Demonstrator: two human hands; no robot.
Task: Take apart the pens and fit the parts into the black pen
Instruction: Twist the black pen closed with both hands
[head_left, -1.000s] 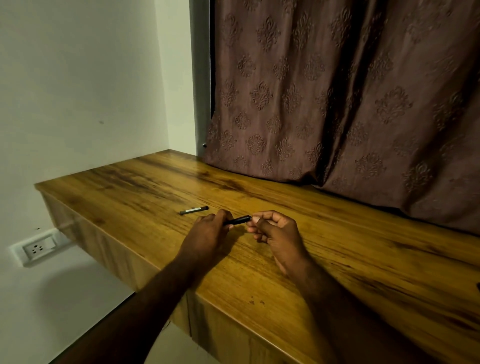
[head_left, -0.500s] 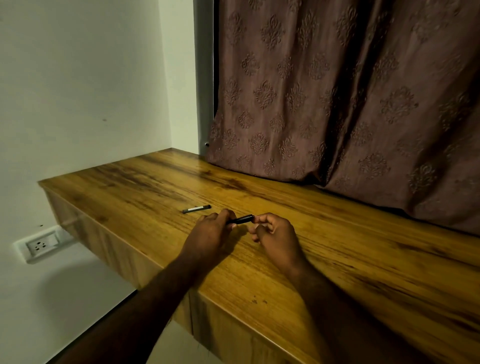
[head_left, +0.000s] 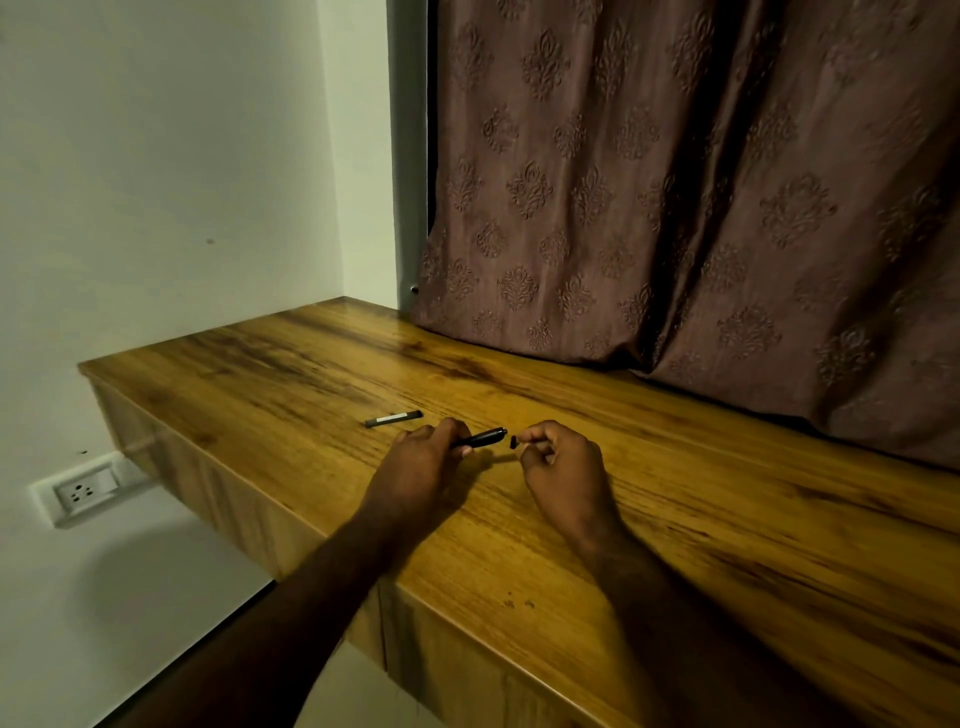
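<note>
My left hand (head_left: 421, 462) grips a black pen (head_left: 480, 437) by its barrel, just above the wooden table (head_left: 727, 519). The pen's right end points toward my right hand (head_left: 563, 467). That hand pinches a small black pen piece (head_left: 512, 442) between thumb and fingertip, a short gap away from the pen's end. A second dark pen (head_left: 393, 418) with a light label lies flat on the table, just beyond and to the left of my left hand.
A brown patterned curtain (head_left: 675, 208) hangs down to the table's back edge. A white wall stands at the left, with a wall socket (head_left: 83, 491) below the table's left end. The table's front edge runs under my forearms.
The small black piece has come off the pen's right end and my right hand has drawn it a little to the right. The left hand keeps its hold on the barrel.
</note>
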